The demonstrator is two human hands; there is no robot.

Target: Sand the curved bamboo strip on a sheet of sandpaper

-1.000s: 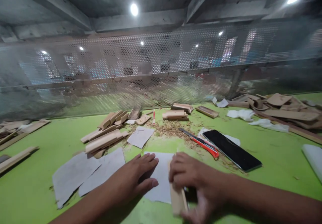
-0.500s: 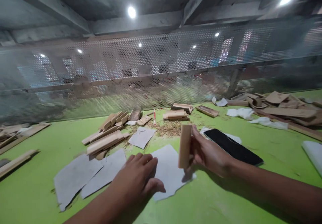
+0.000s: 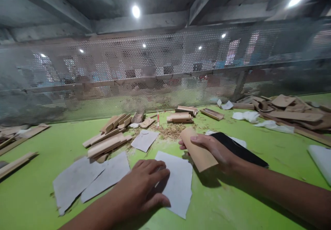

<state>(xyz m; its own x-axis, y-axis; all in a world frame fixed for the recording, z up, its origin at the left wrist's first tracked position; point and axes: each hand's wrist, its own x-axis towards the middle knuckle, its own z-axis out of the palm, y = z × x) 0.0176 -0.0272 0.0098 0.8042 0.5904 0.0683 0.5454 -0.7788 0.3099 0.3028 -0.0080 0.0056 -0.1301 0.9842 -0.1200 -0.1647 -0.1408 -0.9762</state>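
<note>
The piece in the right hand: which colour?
The piece is light tan in the head view.

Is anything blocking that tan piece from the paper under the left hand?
Nothing visible: only green tabletop shows between the tan piece in the right hand and the white paper; the left hand covers part of its left side.

I can read no text, label, brand, number or sign through my camera; the slim red-and-white stick (image 3: 158, 120) shows too small for me to make out lettering.
</note>
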